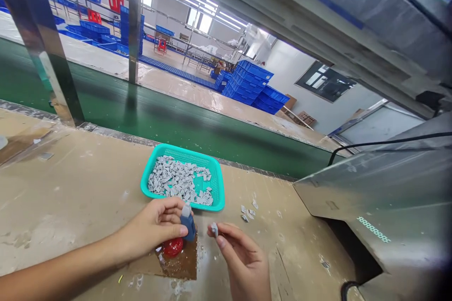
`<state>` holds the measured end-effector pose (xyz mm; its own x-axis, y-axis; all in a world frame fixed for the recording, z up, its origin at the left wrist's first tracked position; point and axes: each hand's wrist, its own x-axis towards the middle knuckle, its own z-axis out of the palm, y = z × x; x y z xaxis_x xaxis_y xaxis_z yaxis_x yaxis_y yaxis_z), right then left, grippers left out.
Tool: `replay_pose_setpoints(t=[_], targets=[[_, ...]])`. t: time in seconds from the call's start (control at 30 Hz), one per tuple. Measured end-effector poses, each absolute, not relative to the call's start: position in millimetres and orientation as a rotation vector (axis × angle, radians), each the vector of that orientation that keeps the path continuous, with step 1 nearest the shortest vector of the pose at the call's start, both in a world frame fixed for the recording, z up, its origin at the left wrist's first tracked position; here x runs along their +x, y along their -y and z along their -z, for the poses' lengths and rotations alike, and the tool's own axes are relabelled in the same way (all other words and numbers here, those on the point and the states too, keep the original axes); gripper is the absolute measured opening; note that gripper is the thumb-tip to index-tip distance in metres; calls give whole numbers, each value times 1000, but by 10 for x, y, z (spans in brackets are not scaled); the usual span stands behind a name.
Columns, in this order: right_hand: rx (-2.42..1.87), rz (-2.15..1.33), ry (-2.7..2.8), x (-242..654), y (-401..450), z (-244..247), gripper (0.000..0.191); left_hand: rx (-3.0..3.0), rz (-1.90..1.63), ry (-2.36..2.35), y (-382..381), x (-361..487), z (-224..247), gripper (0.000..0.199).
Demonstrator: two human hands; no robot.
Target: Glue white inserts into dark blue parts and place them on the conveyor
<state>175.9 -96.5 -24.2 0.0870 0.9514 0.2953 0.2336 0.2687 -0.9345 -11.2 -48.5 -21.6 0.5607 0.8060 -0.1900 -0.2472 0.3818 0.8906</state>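
My left hand (164, 223) is closed around a blue block-like piece (189, 226), from whose top a light grey tip (186, 209) sticks up. Between the thumb and forefinger of my right hand (243, 256) is a small grey plastic part (214, 229), held a short way right of the blue piece. Beyond both hands stands a turquoise basket (221, 188) holding many small grey parts (176, 176). Below my left hand a round red object (173, 247), partly hidden, sits on a wet brown sheet (187, 265).
Several loose grey parts (250, 212) lie right of the basket. A green conveyor belt (169, 108) runs behind the table (95, 183). At the right stands a metal housing (339, 193) with a black cable (388, 142). Blue crates (247, 82) are stacked farther back.
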Motion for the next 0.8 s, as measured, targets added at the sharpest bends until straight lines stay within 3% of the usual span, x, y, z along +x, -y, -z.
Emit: replay_pose_setpoints(t=[0.13,0.8], targets=[[-1128,-905,1363,1621,939,227,11,981,-742,-670,487,-79,252,22],[-1123,-641,1646,1418,1040,277,27,984,-843,-706,665,-75,237,15]])
